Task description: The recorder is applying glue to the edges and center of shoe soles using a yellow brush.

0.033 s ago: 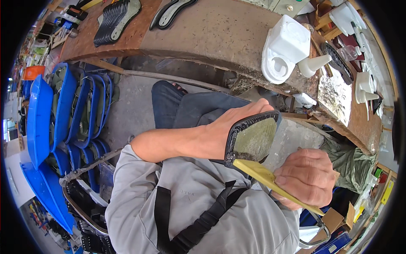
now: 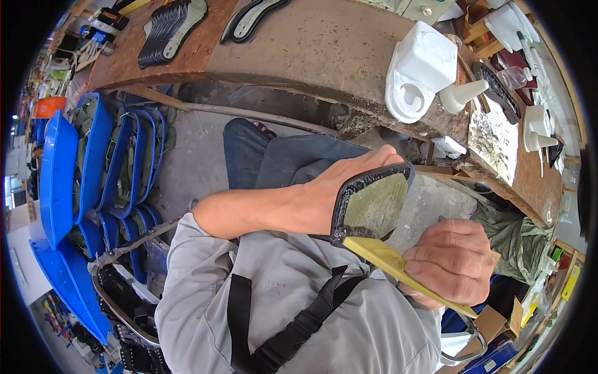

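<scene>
My left hand [image 2: 339, 187] is closed on a sole-shaped piece [image 2: 375, 204] with a dull green face and a raised black rim. Its fingers are mostly hidden behind that piece. A flat yellow strip [image 2: 402, 269] is gripped between the thumb and curled fingers of my right hand [image 2: 453, 258]. The strip's far end meets the lower corner of the black rim, by the green face. Whether it presses there or just touches, I cannot tell.
Across the front runs a worn brown workbench [image 2: 311, 43] with a stack of grey shoe soles [image 2: 171, 34] and a black-edged sole pair [image 2: 255, 20]. A white plastic container [image 2: 423, 68] and a pale cone [image 2: 462, 95] stand on its right. Blue trays [image 2: 57, 181] are piled at left.
</scene>
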The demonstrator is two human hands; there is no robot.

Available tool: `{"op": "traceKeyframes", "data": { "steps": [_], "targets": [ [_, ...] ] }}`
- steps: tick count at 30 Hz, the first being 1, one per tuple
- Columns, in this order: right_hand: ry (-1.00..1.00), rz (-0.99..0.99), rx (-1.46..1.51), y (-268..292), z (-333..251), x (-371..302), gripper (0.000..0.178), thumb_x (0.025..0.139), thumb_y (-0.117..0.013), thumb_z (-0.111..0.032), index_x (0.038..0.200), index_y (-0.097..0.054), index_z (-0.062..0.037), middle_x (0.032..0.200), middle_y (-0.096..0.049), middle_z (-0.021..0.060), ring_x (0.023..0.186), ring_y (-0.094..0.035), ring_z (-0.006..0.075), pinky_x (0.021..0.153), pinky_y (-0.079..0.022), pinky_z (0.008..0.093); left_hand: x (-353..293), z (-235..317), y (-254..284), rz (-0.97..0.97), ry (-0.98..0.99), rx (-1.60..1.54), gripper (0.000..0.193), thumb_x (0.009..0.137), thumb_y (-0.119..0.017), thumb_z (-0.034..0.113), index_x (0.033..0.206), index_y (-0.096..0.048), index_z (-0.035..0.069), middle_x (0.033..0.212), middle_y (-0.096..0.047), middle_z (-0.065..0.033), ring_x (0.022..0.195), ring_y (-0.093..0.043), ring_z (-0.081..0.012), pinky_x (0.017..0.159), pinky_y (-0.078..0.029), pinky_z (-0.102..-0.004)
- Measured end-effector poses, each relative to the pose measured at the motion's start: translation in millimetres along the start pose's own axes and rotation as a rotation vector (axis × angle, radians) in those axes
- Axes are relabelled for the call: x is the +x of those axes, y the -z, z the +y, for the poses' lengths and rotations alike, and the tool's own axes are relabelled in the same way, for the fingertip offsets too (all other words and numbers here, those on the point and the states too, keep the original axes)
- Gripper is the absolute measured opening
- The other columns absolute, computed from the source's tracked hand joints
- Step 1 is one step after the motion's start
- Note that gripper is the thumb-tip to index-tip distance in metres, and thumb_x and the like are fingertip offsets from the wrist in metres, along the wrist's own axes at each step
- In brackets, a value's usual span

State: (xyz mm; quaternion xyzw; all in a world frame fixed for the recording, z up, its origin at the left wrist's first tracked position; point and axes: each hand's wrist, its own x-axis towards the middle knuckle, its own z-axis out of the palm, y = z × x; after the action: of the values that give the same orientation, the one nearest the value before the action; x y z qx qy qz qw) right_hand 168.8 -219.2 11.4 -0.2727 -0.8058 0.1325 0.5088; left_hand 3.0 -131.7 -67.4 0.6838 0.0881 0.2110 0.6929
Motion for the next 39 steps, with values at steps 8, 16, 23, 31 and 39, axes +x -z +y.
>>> {"op": "traceKeyframes", "data": {
  "steps": [8, 16, 23, 31, 39],
  "targets": [
    [-0.049, 0.187, 0.194, -4.1, 6.8, -7.0, 0.022, 0.069, -0.077, -0.009, 0.08, -0.065, 0.005, 0.066, -0.064, 0.0121, 0.047, -0.058, 0.0165, 0.042, -0.047, 0.0256, 1.6, 8.1, 7.0, 0.117, -0.139, 0.43, 0.045, 0.071, -0.063, 0.012, 0.108, -0.041, 0.0, 0.093, -0.039, -0.0154, 0.086, -0.048, -0.0345, 0.068, -0.044, -0.0405],
    [-0.289, 0.476, 0.137, -27.3, -5.7, -0.8, 0.017, 0.071, -0.073, -0.004, 0.078, -0.063, 0.0059, 0.064, -0.064, 0.0102, 0.05, -0.06, 0.0184, 0.045, -0.05, 0.028, 6.2, 18.6, 16.6, 0.533, -0.313, 1.007, 0.044, 0.071, -0.061, 0.008, 0.109, -0.041, -0.001, 0.093, -0.042, -0.0169, 0.085, -0.05, -0.0351, 0.066, -0.047, -0.0401],
    [-0.417, 0.552, -0.124, -23.2, 5.9, 0.8, 0.011, 0.071, -0.07, -0.004, 0.076, -0.064, 0.0043, 0.063, -0.063, 0.0104, 0.05, -0.058, 0.0171, 0.043, -0.046, 0.0259, 2.8, 20.3, 14.4, 0.501, -0.3, 0.995, 0.047, 0.068, -0.063, 0.008, 0.109, -0.041, -0.001, 0.094, -0.041, -0.0175, 0.086, -0.05, -0.0353, 0.066, -0.047, -0.0397],
    [0.13, 0.08, 0.209, -6.4, 17.6, 20.1, 0.02, 0.072, -0.074, -0.011, 0.079, -0.066, 0.005, 0.067, -0.064, 0.0123, 0.046, -0.057, 0.0152, 0.038, -0.041, 0.0241, -7.1, 7.7, 18.5, 0.183, -0.119, 0.434, 0.041, 0.075, -0.064, 0.008, 0.109, -0.042, 0.003, 0.098, -0.043, -0.0145, 0.091, -0.052, -0.0303, 0.076, -0.046, -0.036],
    [0.169, 0.15, -0.082, -31.4, -12.4, 11.1, 0.017, 0.067, -0.067, -0.008, 0.082, -0.068, -0.0012, 0.075, -0.065, 0.0079, 0.052, -0.057, 0.0148, 0.044, -0.042, 0.0243, -31.9, 12.4, 18.8, 0.108, -0.141, 0.008, 0.048, 0.078, -0.07, 0.014, 0.121, -0.051, 0.004, 0.12, -0.053, -0.011, 0.115, -0.049, -0.0246, 0.106, -0.031, -0.0405]
  ]
}}
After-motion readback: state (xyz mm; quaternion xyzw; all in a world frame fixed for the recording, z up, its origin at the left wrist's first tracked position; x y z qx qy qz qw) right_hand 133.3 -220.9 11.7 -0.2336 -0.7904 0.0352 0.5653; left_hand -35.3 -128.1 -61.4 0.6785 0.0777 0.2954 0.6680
